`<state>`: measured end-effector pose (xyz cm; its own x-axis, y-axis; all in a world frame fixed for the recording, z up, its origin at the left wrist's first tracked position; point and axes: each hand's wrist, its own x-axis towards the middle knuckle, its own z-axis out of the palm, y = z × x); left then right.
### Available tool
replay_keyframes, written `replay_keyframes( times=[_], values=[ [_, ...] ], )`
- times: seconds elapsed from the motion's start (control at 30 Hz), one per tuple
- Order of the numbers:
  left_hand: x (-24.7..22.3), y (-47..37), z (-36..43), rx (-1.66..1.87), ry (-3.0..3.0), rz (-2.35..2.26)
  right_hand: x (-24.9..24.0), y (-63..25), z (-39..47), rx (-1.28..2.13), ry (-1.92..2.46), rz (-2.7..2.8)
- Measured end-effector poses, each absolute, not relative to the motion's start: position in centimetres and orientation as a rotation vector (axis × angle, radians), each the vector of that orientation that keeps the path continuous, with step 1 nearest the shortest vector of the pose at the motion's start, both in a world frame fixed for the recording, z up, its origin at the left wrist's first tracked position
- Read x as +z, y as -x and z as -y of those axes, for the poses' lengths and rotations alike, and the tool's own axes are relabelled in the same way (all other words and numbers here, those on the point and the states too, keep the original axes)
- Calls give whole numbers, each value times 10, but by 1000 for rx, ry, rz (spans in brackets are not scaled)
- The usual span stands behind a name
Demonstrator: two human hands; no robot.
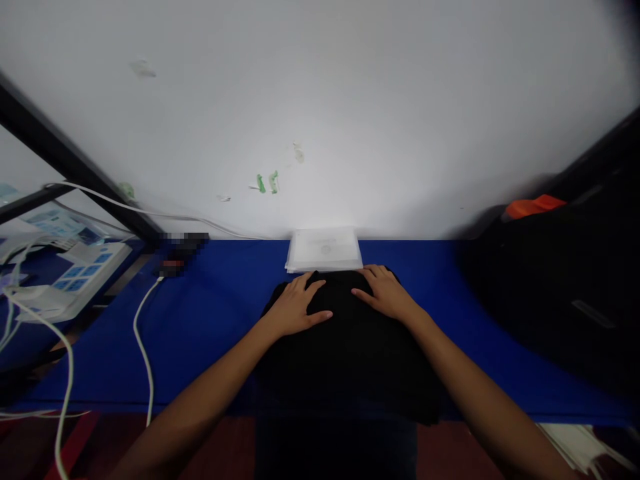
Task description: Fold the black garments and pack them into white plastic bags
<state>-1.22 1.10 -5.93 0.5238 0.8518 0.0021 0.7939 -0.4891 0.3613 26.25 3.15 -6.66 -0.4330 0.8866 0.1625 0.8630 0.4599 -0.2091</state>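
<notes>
A black cloth [350, 353] lies in front of me on the blue table, its near edge at the table's front edge. Flat on its upper left part rests my left hand [299, 305], fingers spread. My right hand [383, 292] lies on the upper right part, thumb stretched toward the middle. Neither hand grips anything that shows. Just beyond the cloth, against the wall, is a stack of clear or white plastic packets [325, 249].
Blue table [215, 320] meets a pale wall [380, 120] behind. A large black item [560, 287] with an orange piece [535, 207] fills the right. At left are a dark device [173, 267], white cables [143, 340] and a white-and-blue power strip or packaging [83, 280].
</notes>
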Motion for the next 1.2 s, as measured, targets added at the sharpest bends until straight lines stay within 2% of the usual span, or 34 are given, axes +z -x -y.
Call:
replay_keyframes(
  times=[1.2],
  values=[
    [-61,16,-13,229,-2435,-1388,-71,-264,-34,183,1448,2386]
  ],
)
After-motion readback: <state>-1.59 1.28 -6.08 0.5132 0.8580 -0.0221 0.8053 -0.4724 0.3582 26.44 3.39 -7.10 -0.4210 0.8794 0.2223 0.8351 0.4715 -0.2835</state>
